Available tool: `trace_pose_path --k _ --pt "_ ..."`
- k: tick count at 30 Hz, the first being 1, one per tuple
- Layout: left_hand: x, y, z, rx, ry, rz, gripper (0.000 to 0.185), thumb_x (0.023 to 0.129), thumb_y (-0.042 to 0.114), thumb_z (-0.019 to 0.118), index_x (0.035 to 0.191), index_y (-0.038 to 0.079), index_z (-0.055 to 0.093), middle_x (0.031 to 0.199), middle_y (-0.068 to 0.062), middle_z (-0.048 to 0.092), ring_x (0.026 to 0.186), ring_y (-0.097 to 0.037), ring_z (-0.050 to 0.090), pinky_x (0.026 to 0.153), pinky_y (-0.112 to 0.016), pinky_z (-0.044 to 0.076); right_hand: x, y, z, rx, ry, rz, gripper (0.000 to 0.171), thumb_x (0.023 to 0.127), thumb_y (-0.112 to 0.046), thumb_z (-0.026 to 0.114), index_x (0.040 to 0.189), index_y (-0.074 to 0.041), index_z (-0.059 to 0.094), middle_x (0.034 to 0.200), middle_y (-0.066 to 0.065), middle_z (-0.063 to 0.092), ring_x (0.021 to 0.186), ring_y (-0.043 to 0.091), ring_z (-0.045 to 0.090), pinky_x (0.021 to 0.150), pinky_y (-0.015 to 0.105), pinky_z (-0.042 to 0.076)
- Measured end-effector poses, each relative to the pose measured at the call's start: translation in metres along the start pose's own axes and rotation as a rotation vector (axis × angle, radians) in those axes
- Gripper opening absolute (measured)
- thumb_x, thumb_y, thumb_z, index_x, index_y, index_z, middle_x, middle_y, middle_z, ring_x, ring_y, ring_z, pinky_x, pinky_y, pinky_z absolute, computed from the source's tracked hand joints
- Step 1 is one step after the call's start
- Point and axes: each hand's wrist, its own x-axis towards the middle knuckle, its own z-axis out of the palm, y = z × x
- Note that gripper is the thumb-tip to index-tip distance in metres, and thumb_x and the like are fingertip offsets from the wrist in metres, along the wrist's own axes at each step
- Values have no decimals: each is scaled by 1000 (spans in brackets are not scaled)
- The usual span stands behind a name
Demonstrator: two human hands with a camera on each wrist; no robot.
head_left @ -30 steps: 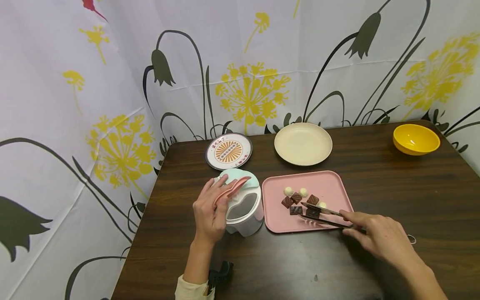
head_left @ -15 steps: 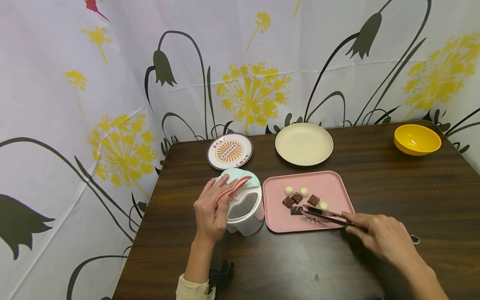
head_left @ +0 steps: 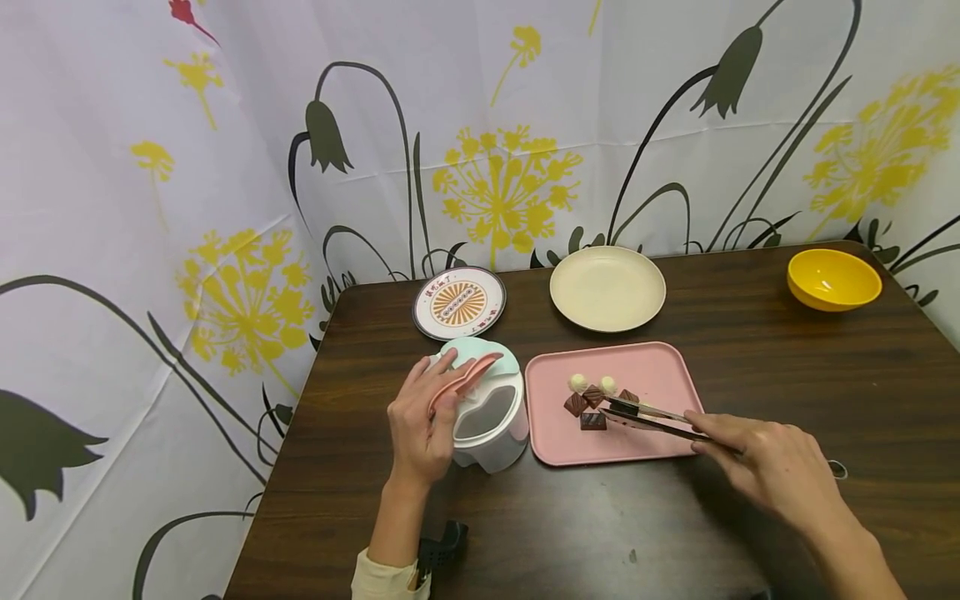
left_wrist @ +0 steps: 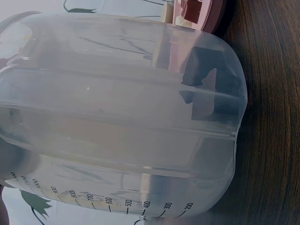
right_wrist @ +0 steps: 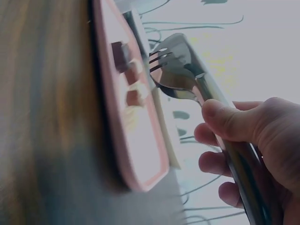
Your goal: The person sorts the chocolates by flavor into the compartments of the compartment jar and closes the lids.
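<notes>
My left hand (head_left: 420, 425) holds up the pink flap (head_left: 465, 383) of a clear container (head_left: 491, 450) that has a mint-and-white lid. Dark pieces (left_wrist: 204, 65) show through its wall in the left wrist view. My right hand (head_left: 776, 467) grips metal tongs (head_left: 667, 422), whose tips are close together over the pink tray (head_left: 555, 450). A dark chocolate (head_left: 624, 405) shows between the tips in the head view; the tong head hides it in the right wrist view. Brown chocolates (head_left: 575, 405), a dark one (head_left: 593, 422) and white balls (head_left: 577, 382) lie on the tray.
Behind the container lies a patterned plate (head_left: 459, 302), and a cream plate (head_left: 607, 289) stands behind the tray. A yellow bowl (head_left: 834, 280) sits at the far right of the brown table (head_left: 570, 533). A flowered cloth hangs behind.
The tongs have closed around the dark chocolate, and their tips have risen with it. My left hand stays in place, holding the flap.
</notes>
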Motion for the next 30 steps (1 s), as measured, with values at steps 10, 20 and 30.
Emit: trace_pose_path --k 10,20,30 --pt "0 0 0 -11 6 -7 36 93 20 47 109 3 73 109 -12 72 110 -32 66 103 -55 39 35 -28 -15 65 128 -145 47 97 -54 50 107 -17 78 93 -4 76 64 15 70 48 31 47" --pt "0 0 0 -2 9 1 36 93 20 47 109 3 73 108 -11 73 110 -32 66 105 -51 39 69 -66 -13 142 198 -317 40 101 -43 51 108 -15 77 97 -5 75 70 9 68 54 30 50" --pt "0 -1 0 17 3 10 36 94 21 45 109 4 74 108 -7 73 110 -32 66 102 -55 40 83 -79 -6 172 176 -373 38 102 -41 50 113 -15 76 101 -5 74 77 10 69 56 29 51"
